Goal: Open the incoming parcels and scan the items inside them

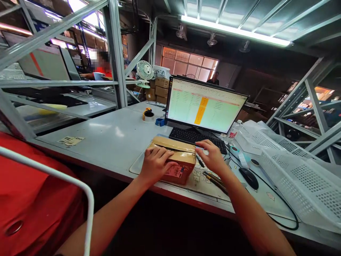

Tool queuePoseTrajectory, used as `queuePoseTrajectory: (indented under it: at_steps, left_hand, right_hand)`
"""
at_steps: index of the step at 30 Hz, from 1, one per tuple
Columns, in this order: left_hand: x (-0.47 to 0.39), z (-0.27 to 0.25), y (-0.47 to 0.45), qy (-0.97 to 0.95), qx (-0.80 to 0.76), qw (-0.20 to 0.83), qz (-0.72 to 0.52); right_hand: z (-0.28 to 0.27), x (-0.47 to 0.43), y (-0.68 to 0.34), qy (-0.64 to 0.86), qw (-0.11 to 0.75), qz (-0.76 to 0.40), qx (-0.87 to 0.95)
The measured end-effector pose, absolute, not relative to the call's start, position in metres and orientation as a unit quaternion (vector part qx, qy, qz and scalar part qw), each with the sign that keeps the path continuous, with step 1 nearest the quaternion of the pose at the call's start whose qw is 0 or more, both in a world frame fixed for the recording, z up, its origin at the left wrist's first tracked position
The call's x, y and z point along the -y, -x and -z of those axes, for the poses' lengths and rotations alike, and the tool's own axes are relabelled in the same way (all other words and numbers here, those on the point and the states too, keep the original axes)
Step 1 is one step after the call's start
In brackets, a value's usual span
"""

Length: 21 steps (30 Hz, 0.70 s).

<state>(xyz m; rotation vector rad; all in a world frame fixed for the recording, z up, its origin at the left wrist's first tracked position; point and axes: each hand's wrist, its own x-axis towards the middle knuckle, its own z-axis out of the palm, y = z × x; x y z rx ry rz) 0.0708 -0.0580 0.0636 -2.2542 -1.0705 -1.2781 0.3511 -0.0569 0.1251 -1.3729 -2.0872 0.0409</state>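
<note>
A brown cardboard box with shiny tape and a printed label on its front sits on a mat at the desk's front edge. A dark gap runs along its top between the flaps. My left hand grips the box, fingers over the top and thumb down on the front face. At the box's right top corner is my right hand, its thumb and fingers apart with the fingertips at the edge; whether they touch it is hard to tell. Several pens or knives lie below my right hand.
Behind the box stand a black keyboard and a lit monitor. Tape rolls lie at the back. A mouse and white perforated baskets are on the right. A red bag-like cloth and white tube fill the left.
</note>
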Motion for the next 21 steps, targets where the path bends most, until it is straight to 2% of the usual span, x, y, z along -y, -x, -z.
queuePoseTrajectory:
  at_steps: [2, 5, 8, 11, 14, 17, 21]
  left_hand:
    - [0.060, -0.067, -0.070, 0.793, 0.372, 0.176, 0.450]
    - [0.062, -0.070, -0.070, 0.793, 0.365, 0.190, 0.449]
    - [0.061, -0.072, -0.072, 0.794, 0.360, 0.203, 0.446]
    - [0.061, -0.074, -0.075, 0.797, 0.354, 0.206, 0.443]
    - [0.066, -0.073, -0.075, 0.802, 0.350, 0.208, 0.437]
    - [0.072, -0.076, -0.070, 0.814, 0.349, 0.199, 0.420]
    - [0.060, -0.105, -0.064, 0.859, 0.376, 0.105, 0.332]
  right_hand:
    - [-0.145, 0.043, -0.321, 0.499, 0.250, -0.013, 0.830]
    - [-0.162, 0.033, -0.287, 0.495, 0.108, 0.041, 0.861]
    - [-0.167, 0.031, -0.276, 0.486, 0.043, 0.096, 0.868]
    - [-0.170, 0.021, -0.278, 0.515, 0.056, 0.097, 0.850]
    - [-0.172, -0.004, -0.283, 0.577, 0.111, 0.036, 0.809]
    - [-0.168, -0.033, -0.286, 0.606, 0.117, -0.037, 0.786]
    - [-0.154, -0.054, -0.289, 0.590, 0.108, -0.131, 0.789]
